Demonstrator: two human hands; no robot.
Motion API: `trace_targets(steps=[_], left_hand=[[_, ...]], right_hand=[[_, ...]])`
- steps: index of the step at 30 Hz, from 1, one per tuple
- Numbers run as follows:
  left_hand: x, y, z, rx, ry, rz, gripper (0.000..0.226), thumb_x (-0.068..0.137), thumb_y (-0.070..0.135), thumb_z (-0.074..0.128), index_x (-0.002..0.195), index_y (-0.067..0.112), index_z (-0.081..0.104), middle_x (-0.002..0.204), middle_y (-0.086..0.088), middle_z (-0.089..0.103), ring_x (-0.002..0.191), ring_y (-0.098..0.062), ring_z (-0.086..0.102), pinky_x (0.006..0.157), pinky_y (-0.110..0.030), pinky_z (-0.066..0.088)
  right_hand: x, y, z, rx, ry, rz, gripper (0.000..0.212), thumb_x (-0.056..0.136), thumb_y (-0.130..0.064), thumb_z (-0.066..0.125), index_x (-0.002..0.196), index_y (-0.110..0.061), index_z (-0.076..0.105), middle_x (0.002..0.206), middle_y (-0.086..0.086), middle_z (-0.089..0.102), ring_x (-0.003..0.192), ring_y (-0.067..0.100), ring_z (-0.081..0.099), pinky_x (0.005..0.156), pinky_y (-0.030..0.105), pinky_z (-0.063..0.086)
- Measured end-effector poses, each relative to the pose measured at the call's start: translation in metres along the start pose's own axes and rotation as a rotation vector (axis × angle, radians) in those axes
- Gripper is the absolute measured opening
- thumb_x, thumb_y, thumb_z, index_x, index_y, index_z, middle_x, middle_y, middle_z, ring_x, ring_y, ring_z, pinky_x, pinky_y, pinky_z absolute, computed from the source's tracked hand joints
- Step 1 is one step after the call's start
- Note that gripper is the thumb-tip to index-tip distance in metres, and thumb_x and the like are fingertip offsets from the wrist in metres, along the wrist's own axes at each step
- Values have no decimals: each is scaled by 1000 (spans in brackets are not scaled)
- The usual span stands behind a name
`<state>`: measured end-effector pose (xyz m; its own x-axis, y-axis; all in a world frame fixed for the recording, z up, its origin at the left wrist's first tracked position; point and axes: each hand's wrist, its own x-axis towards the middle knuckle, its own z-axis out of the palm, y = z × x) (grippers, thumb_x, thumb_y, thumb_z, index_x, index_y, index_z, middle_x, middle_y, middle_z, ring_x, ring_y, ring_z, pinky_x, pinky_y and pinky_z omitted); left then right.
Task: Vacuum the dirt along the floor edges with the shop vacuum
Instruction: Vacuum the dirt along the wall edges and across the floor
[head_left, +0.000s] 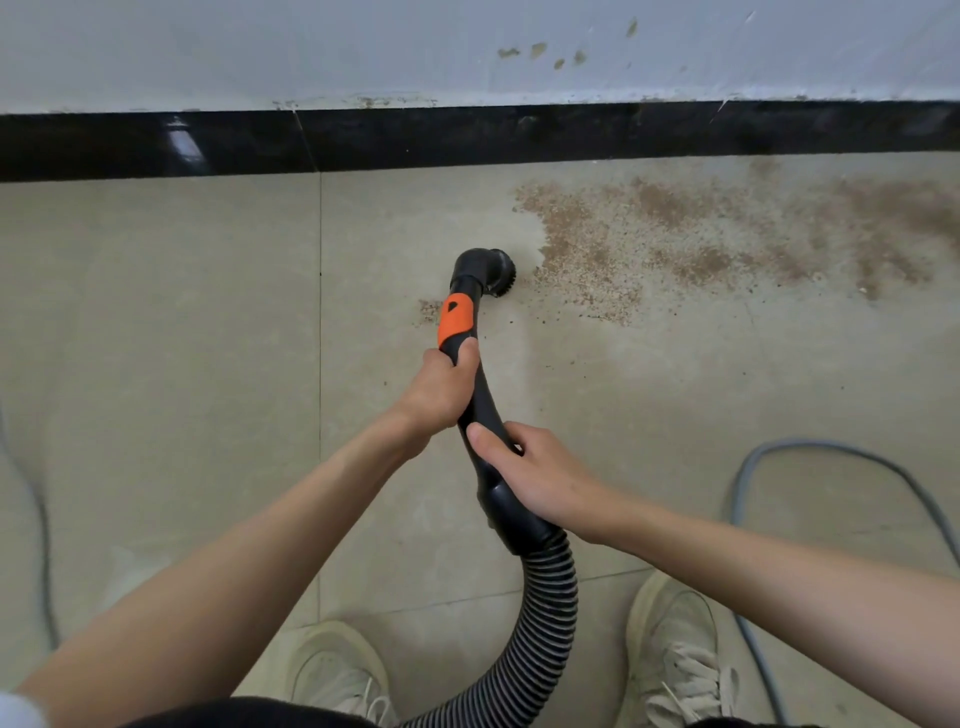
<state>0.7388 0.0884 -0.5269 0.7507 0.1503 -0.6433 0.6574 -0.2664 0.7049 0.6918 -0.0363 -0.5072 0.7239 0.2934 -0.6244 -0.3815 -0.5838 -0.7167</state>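
Tiled floor (156, 312), grey cable (826, 447) perhaps

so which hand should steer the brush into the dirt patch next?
Probably the left hand: it grips the black vacuum wand nearest the round brush nozzle, just below the orange collar. The right hand holds further back, near the ribbed hose. The brown dirt patch lies right.
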Motion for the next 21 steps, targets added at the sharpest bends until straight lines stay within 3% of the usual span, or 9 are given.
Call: trace_targets(steps=[3, 6, 8, 16, 21], left_hand=[[-1, 1, -5, -13, 46, 0, 53, 99, 41, 32, 123, -5, 44, 80, -2, 49, 68, -14, 49, 54, -27, 36], [-9, -8, -13, -75, 152, 8, 47, 99, 39, 34, 119, -2, 44, 81, -2, 50, 70, -15, 50, 57, -28, 38], [-16, -17, -19, -120, 205, -9, 44, 99, 38, 35, 118, -2, 42, 79, -1, 48, 67, -12, 48, 54, -26, 35], [-26, -33, -25, -189, 287, -85, 47, 98, 38, 35, 121, -3, 37, 81, -2, 47, 81, -22, 51, 71, -32, 39], [-29, -30, -15, -188, 198, -77, 46, 99, 38, 33, 123, -1, 38, 79, 0, 46, 68, -12, 47, 55, -27, 35]], right_hand=[[-1, -5, 4, 54, -8, -10, 33, 95, -49, 48, 78, -20, 53, 79, -2, 60, 76, 16, 60, 72, 29, 47], [-2, -8, 10, 70, -84, -53, 34, 94, -48, 50, 77, -18, 52, 80, 7, 63, 79, 32, 65, 78, 46, 53], [-2, -11, 12, 49, -156, -69, 37, 94, -46, 51, 77, -14, 50, 79, 11, 61, 72, 33, 62, 78, 51, 53], [-8, -18, 12, 23, -286, -52, 35, 98, -41, 49, 77, -12, 49, 78, 14, 57, 66, 22, 54, 70, 40, 45], [-16, -13, 9, 9, -237, -16, 36, 96, -44, 48, 78, -12, 49, 78, 14, 59, 67, 24, 57, 71, 41, 48]])
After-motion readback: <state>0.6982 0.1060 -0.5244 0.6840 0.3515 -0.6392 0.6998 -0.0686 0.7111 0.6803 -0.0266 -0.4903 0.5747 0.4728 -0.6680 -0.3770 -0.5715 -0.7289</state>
